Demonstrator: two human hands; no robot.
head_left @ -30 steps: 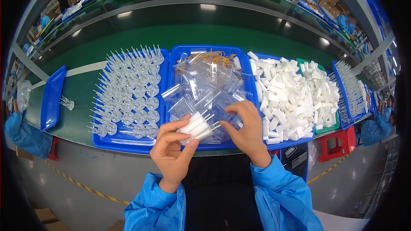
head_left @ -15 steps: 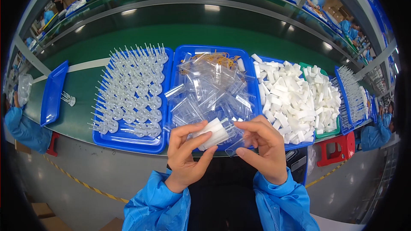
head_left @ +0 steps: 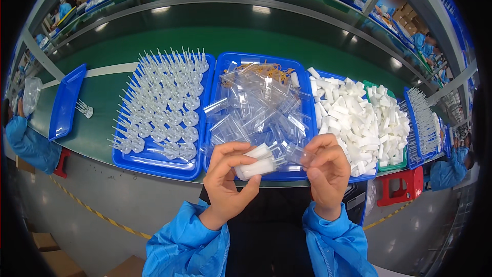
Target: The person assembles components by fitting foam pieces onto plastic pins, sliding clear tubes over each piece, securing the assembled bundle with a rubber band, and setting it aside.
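Note:
My left hand (head_left: 228,177) is closed around white rectangular blocks (head_left: 258,167), held at a tilt over the near edge of the middle blue tray (head_left: 220,64). Clear thin stems (head_left: 278,152) stick out from the right end of the blocks. To the right, my right hand (head_left: 329,172) pinches a clear plastic piece (head_left: 295,154) between thumb and fingers. It reaches toward the stems; whether the two touch I cannot tell. Below my hands, many clear plastic sleeves (head_left: 256,105) lie heaped in the tray, with orange rubber bands (head_left: 266,70) at its back.
At left, a blue tray (head_left: 154,166) holds rows of clear stemmed parts (head_left: 166,105). White blocks (head_left: 343,123) fill a tray at right, beside a green tray (head_left: 394,164) of more. An empty blue tray (head_left: 67,102) leans far left. A red stool (head_left: 400,187) stands at right.
My right hand has moved right, away from the blocks, drawing the clear piece along. My left hand has turned the blocks slightly, so two show apart. The whole view has shifted a little.

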